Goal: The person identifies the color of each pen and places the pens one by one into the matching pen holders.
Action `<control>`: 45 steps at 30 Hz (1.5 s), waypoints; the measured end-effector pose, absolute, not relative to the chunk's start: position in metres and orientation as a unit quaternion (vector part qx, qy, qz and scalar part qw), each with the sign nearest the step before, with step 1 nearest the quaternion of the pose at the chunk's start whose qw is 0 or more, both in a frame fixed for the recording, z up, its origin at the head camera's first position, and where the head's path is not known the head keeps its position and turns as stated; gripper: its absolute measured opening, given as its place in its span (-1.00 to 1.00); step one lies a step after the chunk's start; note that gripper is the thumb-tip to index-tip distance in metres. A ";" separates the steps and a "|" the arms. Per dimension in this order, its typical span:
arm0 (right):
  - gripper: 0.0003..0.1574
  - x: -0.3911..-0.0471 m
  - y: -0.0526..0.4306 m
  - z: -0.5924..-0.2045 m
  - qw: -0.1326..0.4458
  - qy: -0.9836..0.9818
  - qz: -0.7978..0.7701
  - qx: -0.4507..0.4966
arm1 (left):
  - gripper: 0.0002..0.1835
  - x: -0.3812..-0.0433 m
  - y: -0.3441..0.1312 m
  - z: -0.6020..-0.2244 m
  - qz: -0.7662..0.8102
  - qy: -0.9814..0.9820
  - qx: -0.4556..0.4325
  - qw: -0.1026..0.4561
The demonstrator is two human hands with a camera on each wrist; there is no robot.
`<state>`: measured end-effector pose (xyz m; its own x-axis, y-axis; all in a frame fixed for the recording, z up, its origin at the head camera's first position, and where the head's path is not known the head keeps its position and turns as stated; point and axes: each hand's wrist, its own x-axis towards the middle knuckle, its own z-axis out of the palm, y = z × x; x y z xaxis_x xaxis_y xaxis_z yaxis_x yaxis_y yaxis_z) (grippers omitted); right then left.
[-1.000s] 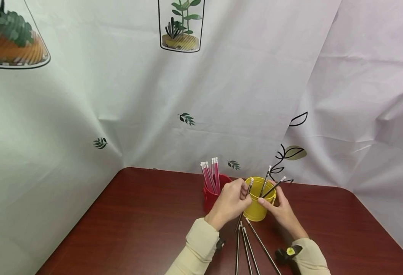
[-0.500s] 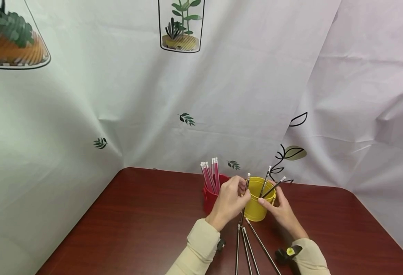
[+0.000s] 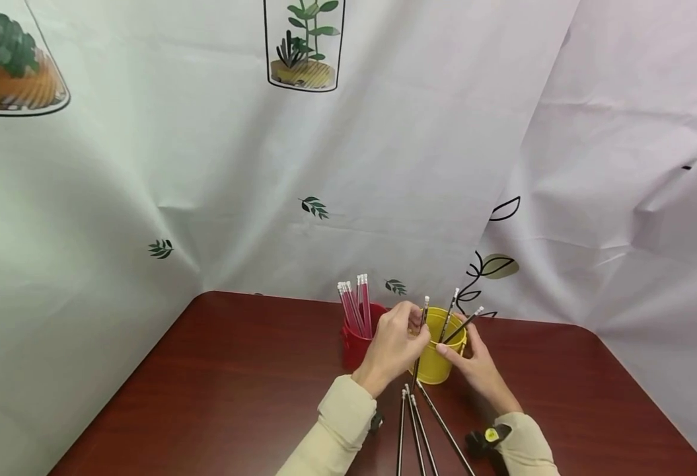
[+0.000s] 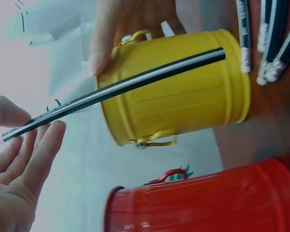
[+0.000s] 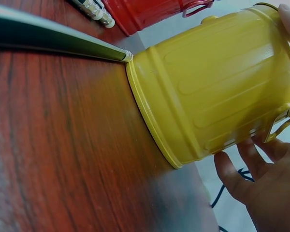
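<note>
My left hand (image 3: pixel 392 344) pinches a black-and-silver striped pencil (image 4: pixel 159 75) near its white eraser end. The pencil stands nearly upright in front of the yellow bucket (image 3: pixel 434 368), outside its wall, lower end downward. My right hand (image 3: pixel 480 375) grips that bucket at the right, thumb at the rim and fingers along the side. Inside the bucket lean two dark pencils (image 3: pixel 464 325), eraser ends up. Several more dark striped pencils (image 3: pixel 440 420) lie on the table before it; the eraser of one reaches the bucket's base in the right wrist view.
Just left of the yellow bucket stands a red bucket (image 3: pixel 355 350), holding several pink pencils (image 3: pixel 354 307) with white erasers. The dark red-brown table (image 3: pixel 235 383) ends at a pale printed cloth (image 3: pixel 253 218) behind and at the sides.
The pencil in my left hand has swung more upright and risen slightly. My right hand keeps its grip on the yellow bucket. The head view has shifted a little.
</note>
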<state>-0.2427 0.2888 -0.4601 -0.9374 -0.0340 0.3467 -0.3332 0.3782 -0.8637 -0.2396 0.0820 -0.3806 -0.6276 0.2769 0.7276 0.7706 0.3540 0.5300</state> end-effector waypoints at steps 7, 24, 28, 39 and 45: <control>-0.13 -0.244 0.289 -0.459 0.141 -0.807 0.559 0.129 | -0.87 -0.250 0.086 -0.361 -0.475 -0.757 -0.351 0.279; -0.14 -0.242 0.289 -0.459 0.137 -0.812 0.559 0.101 | -0.88 -0.268 0.093 -0.320 -0.459 -0.743 -0.377 0.308; -0.13 -0.241 0.288 -0.459 0.136 -0.808 0.564 0.105 | -0.88 -0.266 0.095 -0.314 -0.457 -0.740 -0.388 0.306; -0.13 -0.243 0.290 -0.457 0.137 -0.809 0.556 0.133 | -0.89 -0.261 0.100 -0.319 -0.456 -0.740 -0.393 0.299; -0.12 -0.242 0.287 -0.458 0.132 -0.805 0.565 0.122 | -0.92 -0.262 0.097 -0.337 -0.411 -0.776 -0.386 0.280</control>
